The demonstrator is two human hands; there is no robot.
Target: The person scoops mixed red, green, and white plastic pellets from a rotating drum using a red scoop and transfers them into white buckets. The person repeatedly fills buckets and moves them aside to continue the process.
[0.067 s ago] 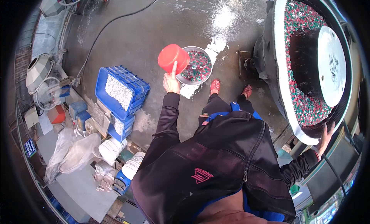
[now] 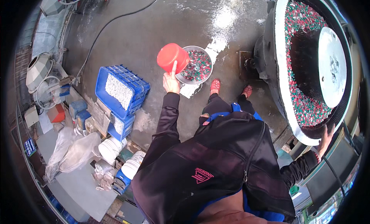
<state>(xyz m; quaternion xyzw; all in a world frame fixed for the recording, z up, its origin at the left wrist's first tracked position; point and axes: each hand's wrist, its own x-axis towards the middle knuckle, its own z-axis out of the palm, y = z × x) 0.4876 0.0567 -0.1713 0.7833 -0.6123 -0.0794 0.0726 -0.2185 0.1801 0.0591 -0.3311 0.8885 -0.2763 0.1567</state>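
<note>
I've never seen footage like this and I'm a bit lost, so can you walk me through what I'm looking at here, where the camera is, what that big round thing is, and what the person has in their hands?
The camera sits on the person's head and looks straight down through a fisheye lens, so you see their dark jacket and straight edges look curved. The left hand holds a red scoop tilted over a metal bowl on the wet concrete floor; the bowl holds small red, green and white pieces. The right hand rests on the rim of a big round tub machine filled with the same kind of coloured pieces around a pale centre disc. To the left stand stacked blue crates, the top one holding pale grey bits, with plastic bags and small boxes nearby. The red shapes by the bowl are the person's shoes.
</note>
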